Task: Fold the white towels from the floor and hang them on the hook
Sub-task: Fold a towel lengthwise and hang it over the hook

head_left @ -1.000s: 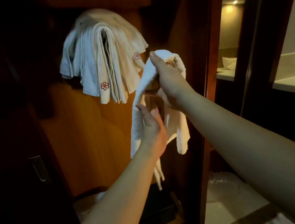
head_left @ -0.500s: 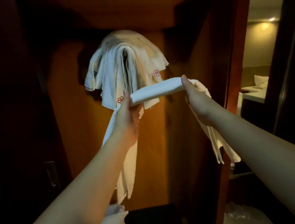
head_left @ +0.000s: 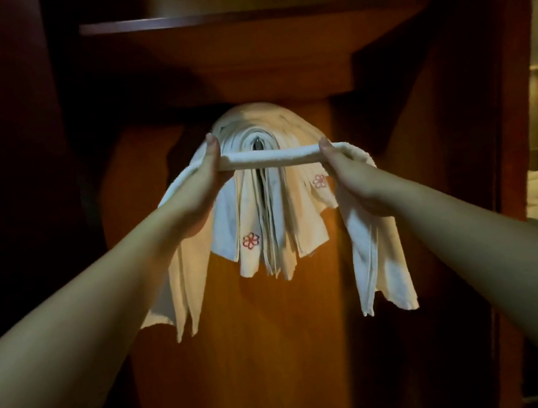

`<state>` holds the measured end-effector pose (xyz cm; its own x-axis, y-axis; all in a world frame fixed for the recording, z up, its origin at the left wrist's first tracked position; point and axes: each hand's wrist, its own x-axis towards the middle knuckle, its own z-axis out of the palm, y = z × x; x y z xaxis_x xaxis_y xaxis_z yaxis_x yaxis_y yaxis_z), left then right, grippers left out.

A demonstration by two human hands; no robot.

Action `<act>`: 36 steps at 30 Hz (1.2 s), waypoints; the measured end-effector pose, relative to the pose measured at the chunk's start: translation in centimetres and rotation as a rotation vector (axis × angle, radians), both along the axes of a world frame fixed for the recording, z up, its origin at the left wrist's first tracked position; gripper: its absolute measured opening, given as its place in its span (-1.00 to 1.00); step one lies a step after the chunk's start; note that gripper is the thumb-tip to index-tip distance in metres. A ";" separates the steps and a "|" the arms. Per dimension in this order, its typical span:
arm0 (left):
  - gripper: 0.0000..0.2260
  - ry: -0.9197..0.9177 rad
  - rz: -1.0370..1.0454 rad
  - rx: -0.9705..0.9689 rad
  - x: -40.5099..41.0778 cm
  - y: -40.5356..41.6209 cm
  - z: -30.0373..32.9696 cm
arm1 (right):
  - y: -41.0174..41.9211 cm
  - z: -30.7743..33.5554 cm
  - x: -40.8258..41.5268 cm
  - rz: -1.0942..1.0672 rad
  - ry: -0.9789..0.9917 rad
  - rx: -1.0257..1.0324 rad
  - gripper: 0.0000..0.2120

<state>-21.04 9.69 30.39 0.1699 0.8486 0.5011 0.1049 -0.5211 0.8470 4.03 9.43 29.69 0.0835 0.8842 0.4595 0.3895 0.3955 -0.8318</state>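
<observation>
In front of the hung stack [head_left: 262, 201], folded towel [head_left: 270, 159] stretched level, left hand [head_left: 204, 181] and right hand [head_left: 347, 172] gripping ends, hook [head_left: 257, 144] dead centre behind.

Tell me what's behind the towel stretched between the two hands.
Behind the stretched towel, gripped by the left hand and right hand, a stack of folded towels hangs against the wooden panel. The stack covers most of the hook; only a dark sliver shows at its centre.

Folded white towel [head_left: 268, 161] held taut and level between left hand [head_left: 204, 181] and right hand [head_left: 347, 172], ends drooping both sides, just before stacked towels [head_left: 262, 218] hung against wooden panel [head_left: 248, 362].
</observation>
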 end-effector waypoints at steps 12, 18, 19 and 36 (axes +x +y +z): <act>-0.13 0.055 -0.004 0.100 -1.2 16.4 8.8 | 15.5 10.9 -1.8 -0.084 0.024 0.098 -0.10; -0.11 0.046 -0.057 0.109 -1.3 22.6 8.1 | 21.3 10.2 -1.6 -0.063 0.010 0.056 -0.17; -0.14 0.059 -0.074 0.103 -1.3 23.4 7.9 | 22.0 9.9 -1.6 -0.063 0.001 0.047 -0.16; -0.29 0.008 -0.176 0.019 -0.5 27.5 5.6 | 25.5 7.8 -1.1 -0.035 0.013 -0.077 -0.14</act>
